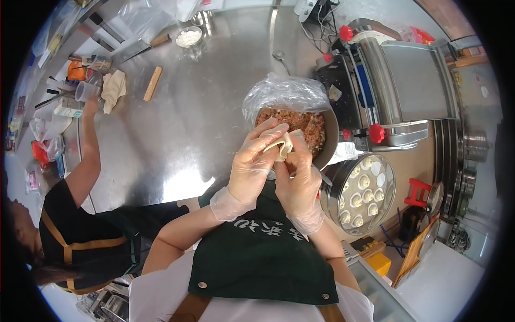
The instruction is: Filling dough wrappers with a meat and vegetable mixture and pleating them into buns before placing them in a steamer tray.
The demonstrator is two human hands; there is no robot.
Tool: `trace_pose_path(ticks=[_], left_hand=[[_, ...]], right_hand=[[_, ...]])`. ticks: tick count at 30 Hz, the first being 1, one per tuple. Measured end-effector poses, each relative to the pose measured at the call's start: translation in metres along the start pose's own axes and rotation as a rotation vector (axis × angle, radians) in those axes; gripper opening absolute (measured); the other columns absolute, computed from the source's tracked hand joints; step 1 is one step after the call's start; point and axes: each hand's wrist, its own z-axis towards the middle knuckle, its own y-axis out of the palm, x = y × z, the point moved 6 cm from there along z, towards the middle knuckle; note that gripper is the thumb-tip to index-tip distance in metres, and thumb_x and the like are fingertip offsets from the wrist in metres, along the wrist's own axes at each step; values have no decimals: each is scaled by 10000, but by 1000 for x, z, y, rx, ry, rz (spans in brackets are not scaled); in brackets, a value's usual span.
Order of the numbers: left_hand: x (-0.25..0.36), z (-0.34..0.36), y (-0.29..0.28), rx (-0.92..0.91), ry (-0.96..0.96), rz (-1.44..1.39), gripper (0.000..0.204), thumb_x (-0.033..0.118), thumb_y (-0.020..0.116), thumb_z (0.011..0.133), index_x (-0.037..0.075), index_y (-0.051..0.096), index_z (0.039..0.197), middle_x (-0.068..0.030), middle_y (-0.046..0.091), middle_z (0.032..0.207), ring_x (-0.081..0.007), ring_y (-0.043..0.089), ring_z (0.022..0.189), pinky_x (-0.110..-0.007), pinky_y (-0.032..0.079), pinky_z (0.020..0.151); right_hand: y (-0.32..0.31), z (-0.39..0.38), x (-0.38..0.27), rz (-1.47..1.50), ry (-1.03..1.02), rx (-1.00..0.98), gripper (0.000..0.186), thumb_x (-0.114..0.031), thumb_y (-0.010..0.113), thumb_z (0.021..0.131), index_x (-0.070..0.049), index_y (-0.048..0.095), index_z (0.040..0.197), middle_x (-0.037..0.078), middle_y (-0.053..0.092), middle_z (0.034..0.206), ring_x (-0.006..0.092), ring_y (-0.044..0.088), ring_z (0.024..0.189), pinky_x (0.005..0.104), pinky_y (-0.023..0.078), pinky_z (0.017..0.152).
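My left hand (252, 161), in a clear plastic glove, is closed on a piece of pale dough wrapper (280, 146). My right hand (299, 180), gloved the same way, pinches the dough's other side, and its edge is folded up between the fingers. Whether filling lies inside the dough cannot be seen. Just beyond both hands is a metal bowl (333, 137) of minced meat filling (306, 126). Clear plastic film (289, 94) is bunched over the bowl's far part. To the right, a round steamer tray (348, 228) holds several small pleated buns (365, 182).
A dough rolling machine (413, 80) with red knobs stands far right. A spoon (281, 60), wooden stick (153, 83), cleaver (137, 49) and small white-filled bowl (189, 37) lie on the steel table (182, 118). At left, a co-worker's arm (90, 145) reaches toward a plastic cup (86, 91).
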Motion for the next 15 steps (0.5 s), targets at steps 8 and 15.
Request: trace_pose_path(ticks=[8, 15], left_hand=[[4, 0, -3, 50, -154, -25, 362, -43, 577, 948, 77, 610, 1288, -150, 441, 1480, -277, 460, 1359, -386, 432, 1098], [6, 2, -7, 31, -121, 26, 362, -11, 616, 938, 66, 629, 1292, -167, 472, 1461, -264, 463, 1354, -372, 447, 1069]], right_hand=[[-1, -1, -3, -18, -164, 57, 244, 56, 712, 826, -22, 620, 1038, 100, 685, 740, 160, 663, 594, 278, 507, 546], [0, 3, -4, -31, -143, 18, 197, 34, 707, 826, -24, 613, 989, 151, 641, 671, 298, 662, 552, 369, 507, 506]])
